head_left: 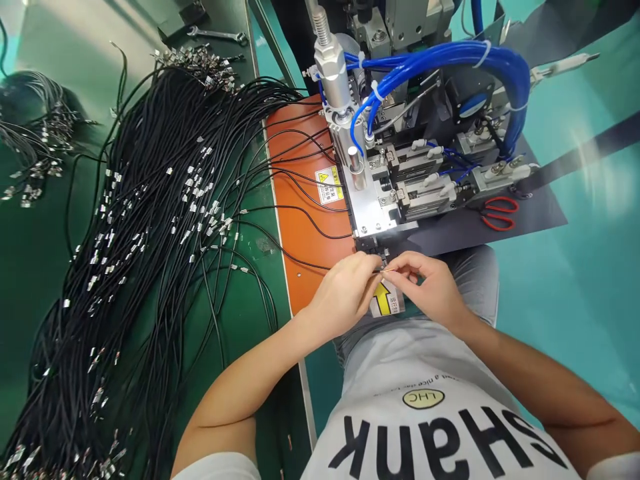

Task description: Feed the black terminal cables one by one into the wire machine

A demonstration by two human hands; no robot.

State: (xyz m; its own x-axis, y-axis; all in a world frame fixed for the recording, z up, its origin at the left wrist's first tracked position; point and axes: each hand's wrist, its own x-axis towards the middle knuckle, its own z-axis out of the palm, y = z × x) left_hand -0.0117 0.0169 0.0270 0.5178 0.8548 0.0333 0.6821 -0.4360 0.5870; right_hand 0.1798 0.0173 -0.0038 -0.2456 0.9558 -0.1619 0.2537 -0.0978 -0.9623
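Observation:
My left hand [345, 290] is closed around a thin black cable [305, 261] near its end, just in front of the machine [370, 217]. My right hand [425, 287] pinches the fine, light-coloured tip of the same cable, with fingertips almost meeting those of the left. Below the hands a label with a yellow arrow [383, 300] partly shows. Several more black cables run across the orange plate [295, 227] into the machine's side. The fingers hide most of the cable end.
A large heap of black cables [150, 180] with metal-tagged ends covers the green table [260, 293]. A wrench [217, 33] lies at the back. Red-handled scissors [500, 213] rest right of the machine. Thick blue air hoses [450, 57] arch above it. Grey cables [43, 100] lie far left.

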